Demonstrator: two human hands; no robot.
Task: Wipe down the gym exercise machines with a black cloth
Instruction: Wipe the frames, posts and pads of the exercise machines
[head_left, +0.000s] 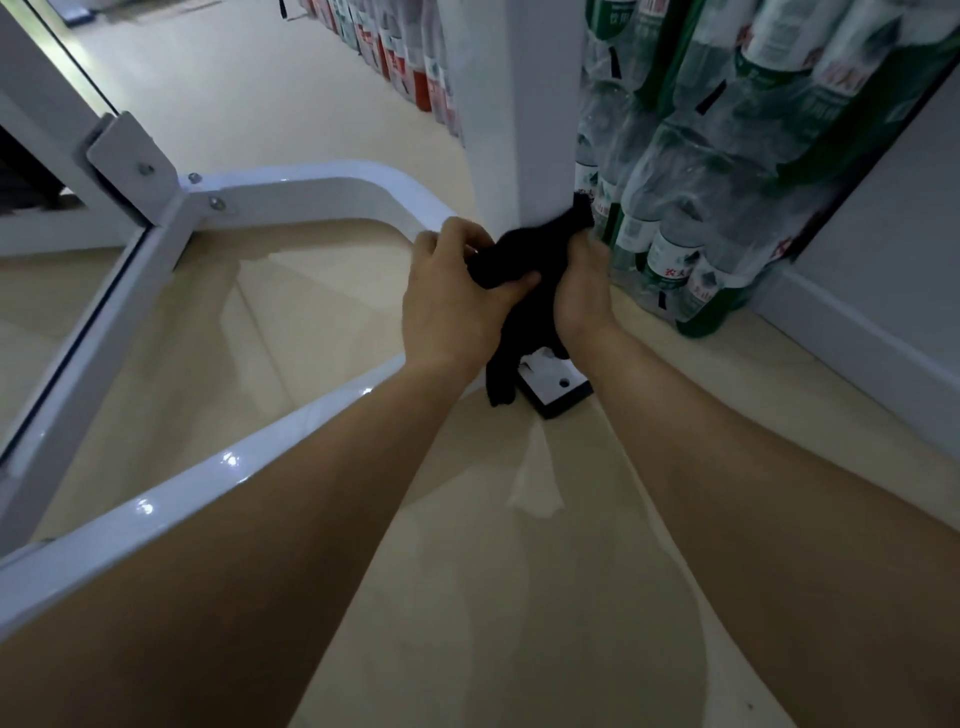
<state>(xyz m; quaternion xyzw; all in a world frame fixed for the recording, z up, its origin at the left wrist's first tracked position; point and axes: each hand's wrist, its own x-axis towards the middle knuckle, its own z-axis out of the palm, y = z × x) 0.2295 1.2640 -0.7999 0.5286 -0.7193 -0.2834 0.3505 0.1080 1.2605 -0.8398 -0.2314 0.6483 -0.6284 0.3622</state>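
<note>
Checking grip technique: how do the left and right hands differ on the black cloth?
The left hand shows its knuckles and thumb, pinching the black cloth; the right hand has its fingers hidden behind the cloth. The left hand sits beside the curved white tube; the right hand sits beside the water bottles. Both touch the cloth at the white post.

Bare forearms (291, 493) run to the bare left hand (452, 306) and right hand (584, 291).

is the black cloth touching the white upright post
Touching. The head view shows the black cloth wrapped against the white upright post, no gap between them.
</note>
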